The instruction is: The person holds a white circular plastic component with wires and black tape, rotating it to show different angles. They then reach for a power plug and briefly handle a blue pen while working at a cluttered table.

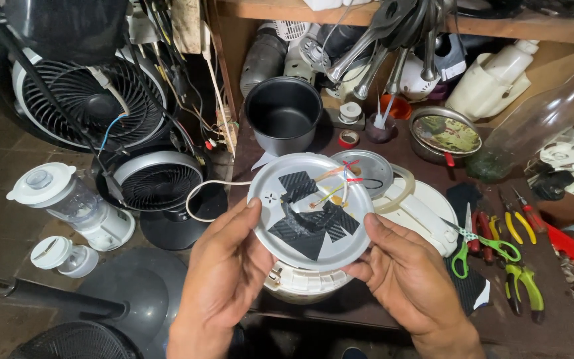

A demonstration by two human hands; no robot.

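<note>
My left hand and my right hand hold a round grey metal plate between them by its lower edge. Black tape strips cross on its face, and red, yellow and white wires run from it. Directly beneath the plate sits a white rice cooker body, with its open white lid behind to the right.
A black inner pot stands at the back of the brown bench. Green-handled scissors, pliers and screwdrivers lie right. A clear plastic bottle and a lidded pan are behind. Fans and a blender are on the floor, left.
</note>
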